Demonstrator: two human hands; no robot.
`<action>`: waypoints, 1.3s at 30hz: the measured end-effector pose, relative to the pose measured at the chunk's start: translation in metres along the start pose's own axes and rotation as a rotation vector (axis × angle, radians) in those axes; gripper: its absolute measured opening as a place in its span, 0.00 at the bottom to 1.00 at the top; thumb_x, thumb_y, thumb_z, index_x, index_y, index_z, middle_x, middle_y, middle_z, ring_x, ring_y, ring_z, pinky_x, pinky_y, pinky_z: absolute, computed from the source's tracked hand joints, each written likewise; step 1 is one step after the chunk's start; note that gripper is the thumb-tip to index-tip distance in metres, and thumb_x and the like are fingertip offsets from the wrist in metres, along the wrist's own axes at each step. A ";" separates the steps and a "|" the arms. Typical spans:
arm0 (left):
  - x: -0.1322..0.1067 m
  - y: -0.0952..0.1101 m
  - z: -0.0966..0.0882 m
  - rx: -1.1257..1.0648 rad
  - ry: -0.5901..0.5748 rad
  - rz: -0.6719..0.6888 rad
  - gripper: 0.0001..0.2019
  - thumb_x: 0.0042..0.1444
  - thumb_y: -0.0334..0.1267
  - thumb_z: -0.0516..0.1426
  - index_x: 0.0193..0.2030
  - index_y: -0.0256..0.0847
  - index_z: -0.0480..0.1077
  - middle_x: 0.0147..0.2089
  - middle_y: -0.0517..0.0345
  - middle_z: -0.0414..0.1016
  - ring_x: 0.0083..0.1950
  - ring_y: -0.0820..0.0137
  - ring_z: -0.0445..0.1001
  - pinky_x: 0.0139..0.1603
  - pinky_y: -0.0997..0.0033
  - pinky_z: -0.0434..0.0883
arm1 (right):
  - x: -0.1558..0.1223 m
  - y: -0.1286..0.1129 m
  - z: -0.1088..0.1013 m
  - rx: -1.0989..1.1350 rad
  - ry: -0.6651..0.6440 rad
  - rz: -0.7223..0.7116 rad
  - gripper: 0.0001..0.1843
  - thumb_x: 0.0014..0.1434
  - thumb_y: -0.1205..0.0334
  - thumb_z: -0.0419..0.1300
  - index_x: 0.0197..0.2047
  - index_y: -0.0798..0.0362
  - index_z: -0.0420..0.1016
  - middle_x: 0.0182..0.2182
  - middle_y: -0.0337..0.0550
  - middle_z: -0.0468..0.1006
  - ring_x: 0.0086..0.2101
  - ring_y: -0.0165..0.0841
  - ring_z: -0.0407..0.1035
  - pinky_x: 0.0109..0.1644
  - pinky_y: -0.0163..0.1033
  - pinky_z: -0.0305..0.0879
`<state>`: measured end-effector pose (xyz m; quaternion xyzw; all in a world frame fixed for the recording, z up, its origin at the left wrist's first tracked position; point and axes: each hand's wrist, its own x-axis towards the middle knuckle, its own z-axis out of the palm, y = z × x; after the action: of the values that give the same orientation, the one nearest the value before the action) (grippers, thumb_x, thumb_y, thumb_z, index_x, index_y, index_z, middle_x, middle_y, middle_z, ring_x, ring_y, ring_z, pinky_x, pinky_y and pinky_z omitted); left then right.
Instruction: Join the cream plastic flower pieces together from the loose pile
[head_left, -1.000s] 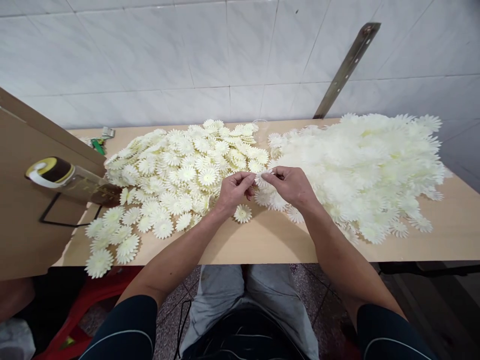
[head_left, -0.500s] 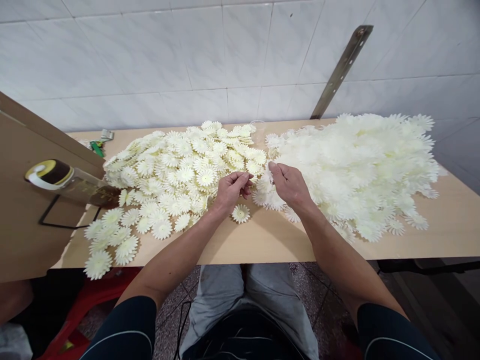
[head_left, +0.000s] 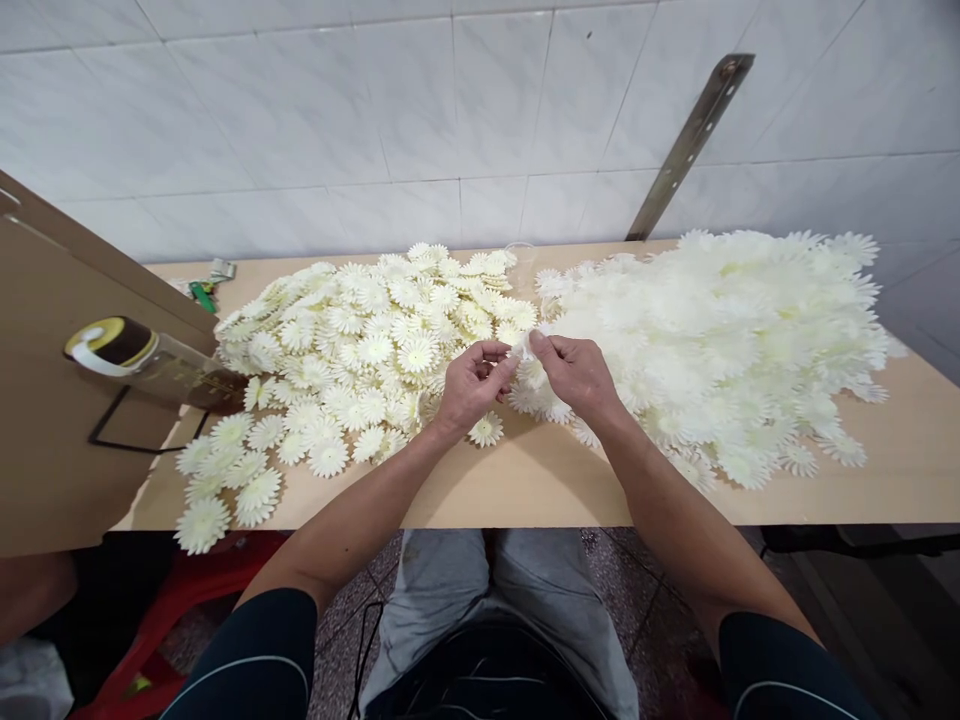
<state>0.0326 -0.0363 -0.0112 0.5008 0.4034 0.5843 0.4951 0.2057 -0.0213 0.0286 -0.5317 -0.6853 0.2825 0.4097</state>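
My left hand [head_left: 472,387] and my right hand [head_left: 577,378] meet over the middle of the table. Between their fingertips is a small white artificial flower [head_left: 522,346], partly hidden by the fingers. Both hands are closed in a pinch on it. To the left lies a heap of cream artificial flowers [head_left: 375,348] with layered petals. A heap of whiter, more see-through flower pieces [head_left: 735,350] spreads to the right, reaching under my right hand. One single flower [head_left: 486,429] rests on the table just below my left hand.
A bottle [head_left: 199,375] with brown liquid and a yellow-rimmed lid leans at the left, beside a cardboard box [head_left: 67,380]. A green-handled tool [head_left: 202,294] lies behind. A metal bracket [head_left: 690,148] stands against the tiled wall. A red stool [head_left: 180,610] is under the table's left end.
My hands have come closer together. My left fingers have moved right to the white flower held in my right hand. The view has shifted slightly.
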 end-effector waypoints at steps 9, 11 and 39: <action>-0.001 -0.001 0.001 0.102 0.031 0.040 0.22 0.56 0.59 0.71 0.41 0.41 0.77 0.23 0.64 0.74 0.22 0.74 0.72 0.23 0.74 0.71 | -0.004 -0.002 0.006 -0.011 -0.089 -0.001 0.39 0.69 0.24 0.52 0.24 0.48 0.51 0.23 0.36 0.51 0.27 0.30 0.48 0.31 0.40 0.48; -0.002 0.000 0.001 0.095 0.015 0.036 0.22 0.56 0.59 0.71 0.41 0.41 0.77 0.22 0.64 0.74 0.22 0.74 0.72 0.23 0.74 0.71 | -0.004 -0.002 0.007 -0.003 -0.087 0.002 0.39 0.69 0.23 0.52 0.24 0.48 0.51 0.23 0.36 0.51 0.28 0.30 0.49 0.31 0.40 0.48; 0.001 -0.004 0.001 0.031 0.087 -0.046 0.18 0.50 0.46 0.72 0.42 0.42 0.75 0.31 0.62 0.78 0.24 0.74 0.75 0.24 0.74 0.73 | 0.001 0.005 0.017 0.137 0.039 0.034 0.22 0.62 0.39 0.63 0.36 0.52 0.79 0.24 0.37 0.72 0.26 0.32 0.60 0.32 0.39 0.57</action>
<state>0.0345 -0.0352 -0.0144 0.4730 0.4449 0.5876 0.4827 0.1936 -0.0178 0.0163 -0.5194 -0.6470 0.3254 0.4536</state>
